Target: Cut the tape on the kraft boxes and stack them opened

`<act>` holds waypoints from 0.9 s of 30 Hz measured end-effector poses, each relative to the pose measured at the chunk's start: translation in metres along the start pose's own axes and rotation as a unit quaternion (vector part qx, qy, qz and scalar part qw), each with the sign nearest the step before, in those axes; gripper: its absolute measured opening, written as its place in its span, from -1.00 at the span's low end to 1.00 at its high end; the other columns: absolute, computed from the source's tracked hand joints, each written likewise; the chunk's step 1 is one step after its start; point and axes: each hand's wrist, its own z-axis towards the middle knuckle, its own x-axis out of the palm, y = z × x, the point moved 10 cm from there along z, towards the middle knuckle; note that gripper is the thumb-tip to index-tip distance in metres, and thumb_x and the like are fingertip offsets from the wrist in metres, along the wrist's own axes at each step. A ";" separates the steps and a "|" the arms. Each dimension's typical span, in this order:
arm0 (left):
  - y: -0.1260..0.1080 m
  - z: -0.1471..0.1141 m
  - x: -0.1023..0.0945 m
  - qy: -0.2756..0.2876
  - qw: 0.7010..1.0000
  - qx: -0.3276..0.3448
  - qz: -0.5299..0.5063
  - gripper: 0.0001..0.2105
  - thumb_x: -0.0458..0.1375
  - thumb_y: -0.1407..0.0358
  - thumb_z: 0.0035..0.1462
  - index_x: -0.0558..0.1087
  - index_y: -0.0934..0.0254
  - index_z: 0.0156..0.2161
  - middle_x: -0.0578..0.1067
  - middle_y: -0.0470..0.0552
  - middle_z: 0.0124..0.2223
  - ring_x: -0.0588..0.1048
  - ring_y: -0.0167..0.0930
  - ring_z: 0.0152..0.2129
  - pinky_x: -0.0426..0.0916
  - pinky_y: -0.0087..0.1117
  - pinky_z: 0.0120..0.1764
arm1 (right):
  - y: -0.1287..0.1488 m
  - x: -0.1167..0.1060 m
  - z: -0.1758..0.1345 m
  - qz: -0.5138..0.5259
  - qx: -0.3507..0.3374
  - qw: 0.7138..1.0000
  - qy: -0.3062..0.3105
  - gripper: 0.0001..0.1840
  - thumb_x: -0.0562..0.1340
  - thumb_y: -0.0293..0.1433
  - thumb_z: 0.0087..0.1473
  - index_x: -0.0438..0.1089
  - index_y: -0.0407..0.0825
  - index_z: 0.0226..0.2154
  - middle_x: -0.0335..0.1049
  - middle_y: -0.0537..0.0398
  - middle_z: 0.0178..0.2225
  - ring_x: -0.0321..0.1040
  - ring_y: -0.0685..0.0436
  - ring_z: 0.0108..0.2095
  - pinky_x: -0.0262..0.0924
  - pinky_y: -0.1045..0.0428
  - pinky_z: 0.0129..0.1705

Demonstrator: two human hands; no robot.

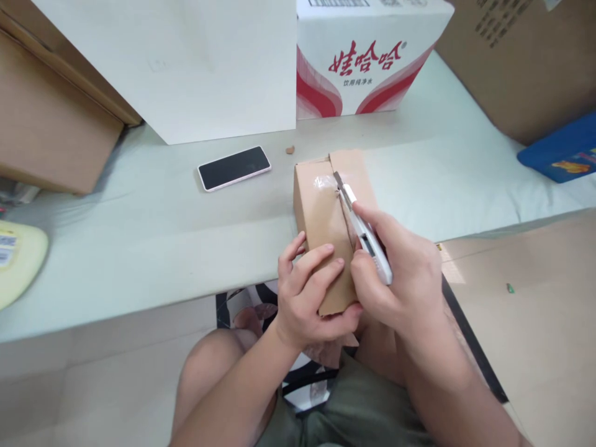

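A small brown cardboard box rests partly over the table's front edge, a seam running along its top. Clear tape shines near its far end. My left hand grips the near end of the box, fingers across the top and thumb under the near edge. In my right hand is a white utility knife, its handle slanting along the seam. The metal blade is out, and its tip lies at the seam beside the tape; how deep it goes I cannot tell.
A phone lies on the pale green table cover, left of the box. Behind stand a large white panel or box and a red-and-white carton. Larger cardboard boxes flank both sides. A blue package sits right.
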 end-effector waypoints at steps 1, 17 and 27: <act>0.001 -0.001 0.000 -0.002 1.000 0.001 0.000 -0.60 0.22 0.10 0.16 0.46 0.29 0.03 0.58 0.18 -0.04 0.58 -0.16 -0.08 0.41 0.12 0.20 | 0.000 0.000 0.002 -0.004 -0.001 1.000 0.004 -0.48 0.13 -0.35 0.06 0.48 -0.04 0.07 0.64 0.00 -0.26 0.52 -0.16 -0.42 0.38 -0.04 -0.36; 0.004 -0.001 0.001 0.012 0.999 0.030 -0.003 -0.58 0.21 0.02 0.20 0.47 0.30 0.00 0.54 0.23 0.02 0.56 -0.14 -0.06 0.38 0.10 0.20 | -0.001 -0.006 0.001 0.010 -0.015 1.000 -0.024 -0.52 0.11 -0.39 0.00 0.52 -0.05 -0.05 0.57 0.08 -0.41 0.40 -0.08 -0.52 0.24 0.01 -0.47; 0.008 -0.002 -0.001 0.006 0.999 0.045 -0.004 -0.52 0.17 -0.08 0.25 0.44 0.24 0.08 0.54 0.21 0.04 0.55 -0.15 -0.01 0.40 0.09 0.20 | -0.014 -0.020 -0.021 0.172 0.008 0.981 -0.094 -0.51 0.11 -0.44 0.06 0.49 0.03 0.04 0.45 0.15 -0.42 0.35 -0.05 -0.51 0.32 0.01 -0.46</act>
